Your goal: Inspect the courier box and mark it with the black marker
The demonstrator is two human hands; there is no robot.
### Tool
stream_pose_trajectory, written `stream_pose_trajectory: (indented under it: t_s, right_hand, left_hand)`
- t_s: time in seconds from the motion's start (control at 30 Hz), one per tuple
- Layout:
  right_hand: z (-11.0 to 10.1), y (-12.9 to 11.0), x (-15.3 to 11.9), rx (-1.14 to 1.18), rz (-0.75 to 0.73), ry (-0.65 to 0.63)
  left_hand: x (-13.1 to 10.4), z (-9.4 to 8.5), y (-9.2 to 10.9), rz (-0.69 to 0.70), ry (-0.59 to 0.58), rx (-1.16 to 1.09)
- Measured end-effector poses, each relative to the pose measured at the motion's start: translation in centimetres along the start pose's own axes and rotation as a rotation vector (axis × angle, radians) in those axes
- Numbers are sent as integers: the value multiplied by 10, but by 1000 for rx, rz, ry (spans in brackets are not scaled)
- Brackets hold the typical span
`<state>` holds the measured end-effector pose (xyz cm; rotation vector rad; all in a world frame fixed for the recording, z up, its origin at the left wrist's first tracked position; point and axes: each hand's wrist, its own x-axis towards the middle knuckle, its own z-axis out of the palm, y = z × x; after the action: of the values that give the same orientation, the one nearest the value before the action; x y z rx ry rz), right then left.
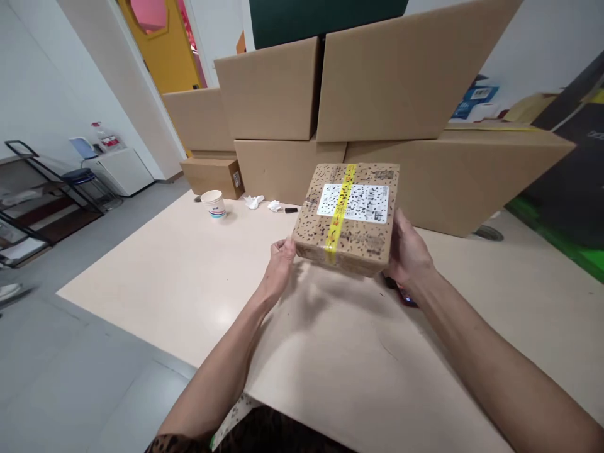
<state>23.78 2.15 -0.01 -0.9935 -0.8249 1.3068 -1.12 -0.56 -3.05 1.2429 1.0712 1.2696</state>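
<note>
A small cardboard box [311, 229] is held up over the table, its top tilted toward me. Dark specks cover its top, along with a white label [365, 204] and a strip of yellow tape [334, 233]. My left hand [282, 258] grips the near left corner, thumb and fingers pressed on the edge. On the right side, my right hand [409, 251] is closed around the box, with some fingers hidden behind it. Partly hidden below my right hand, a dark, phone-like object [406, 298] lies on the table.
Large cardboard boxes [377, 82] are stacked along the back of the table [155, 277]. A paper cup [214, 204], crumpled tissues [253, 201] and a small black object [291, 210] stand or lie before them. A cart [33, 195] is on the floor at left.
</note>
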Motion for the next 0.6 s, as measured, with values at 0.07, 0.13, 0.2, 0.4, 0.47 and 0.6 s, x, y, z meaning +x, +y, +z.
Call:
stream_pose_trajectory:
  t_s: [0.07, 0.13, 0.2, 0.4, 0.47, 0.6]
  right_hand:
    - [-4, -3, 0, -1, 39, -12]
    - [-6, -8, -1, -3, 79, -32]
    - [-5, -12, -4, -14, 117, -53]
    - [-7, -11, -7, -132, 39, -80]
    - [-7, -9, -8, -170, -43, -53]
    - [-2, -6, -14, -214, -185, -25]
  left_hand:
    - [-3, 2, 3, 170, -41, 100]
    - [-6, 3, 8, 286, -102, 168]
    - [-9, 4, 10, 361, -129, 225]
    - [-11, -1, 14, 496, -74, 282]
    - [-12, -4, 17, 516, -37, 268]
    - [-14, -5, 22, 490, 25, 196]
